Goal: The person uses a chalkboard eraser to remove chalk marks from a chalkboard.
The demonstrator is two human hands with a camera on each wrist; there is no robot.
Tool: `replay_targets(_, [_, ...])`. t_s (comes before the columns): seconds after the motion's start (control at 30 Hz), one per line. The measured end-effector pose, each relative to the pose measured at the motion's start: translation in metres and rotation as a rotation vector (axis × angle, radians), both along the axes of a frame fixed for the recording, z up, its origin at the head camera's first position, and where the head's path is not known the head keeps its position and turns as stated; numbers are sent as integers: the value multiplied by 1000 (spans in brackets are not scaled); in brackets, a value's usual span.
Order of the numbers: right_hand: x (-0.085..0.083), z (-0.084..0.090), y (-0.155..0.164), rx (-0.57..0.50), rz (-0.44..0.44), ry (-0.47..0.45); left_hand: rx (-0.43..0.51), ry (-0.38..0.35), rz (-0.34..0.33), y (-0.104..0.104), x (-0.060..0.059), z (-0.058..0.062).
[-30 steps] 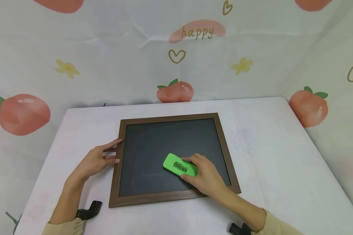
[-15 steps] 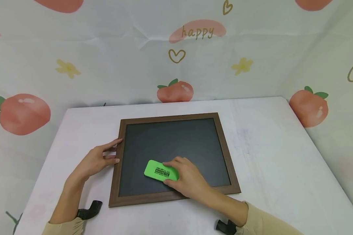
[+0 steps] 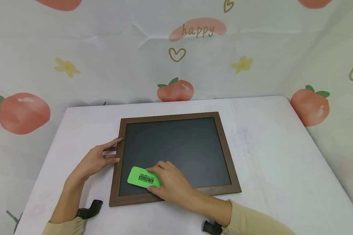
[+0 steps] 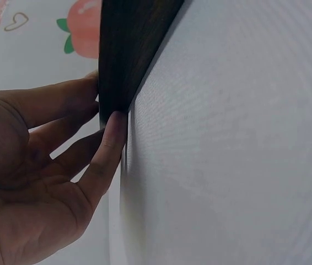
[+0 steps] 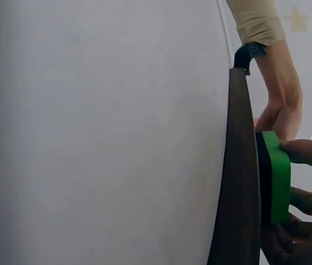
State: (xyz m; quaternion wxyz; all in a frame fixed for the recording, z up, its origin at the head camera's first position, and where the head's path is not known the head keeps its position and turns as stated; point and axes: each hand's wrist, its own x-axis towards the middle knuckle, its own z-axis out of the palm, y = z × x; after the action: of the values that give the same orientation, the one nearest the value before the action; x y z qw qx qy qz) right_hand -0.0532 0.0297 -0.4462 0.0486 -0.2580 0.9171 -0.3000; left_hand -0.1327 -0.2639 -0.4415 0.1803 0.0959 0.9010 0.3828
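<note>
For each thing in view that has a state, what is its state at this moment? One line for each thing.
Blackboard: lies flat on the table, dark surface without visible writing.
Green eraser: flat on the blackboard, near its front left corner.
Right hand: grips the green eraser.
Left hand: fingers straight, touching the blackboard's left frame edge.

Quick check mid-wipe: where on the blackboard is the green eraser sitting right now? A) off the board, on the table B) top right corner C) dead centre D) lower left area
D: the green eraser lies flat near the lower left corner of the blackboard, gripped by the right hand.
</note>
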Motion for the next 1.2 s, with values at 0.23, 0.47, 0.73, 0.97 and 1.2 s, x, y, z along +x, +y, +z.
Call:
replay_targets(0.23, [-2, 1, -2, 20, 1, 18, 14, -21, -1, 1, -1, -1])
replay_targets(0.47, [-6, 1, 5, 40, -15, -28, 13, -8, -8, 2, 1, -3])
replay_targets(0.73, [-10, 3, 36, 27, -125, -45, 19, -26, -12, 0, 0, 2])
replay_targets(0.97, [-5, 3, 65, 11, -235, -54, 29, -17, -24, 0, 0, 3])
replay_targets(1.2, [-3, 3, 87, -1, -311, -68, 33, -7, -31, 0, 1, 3])
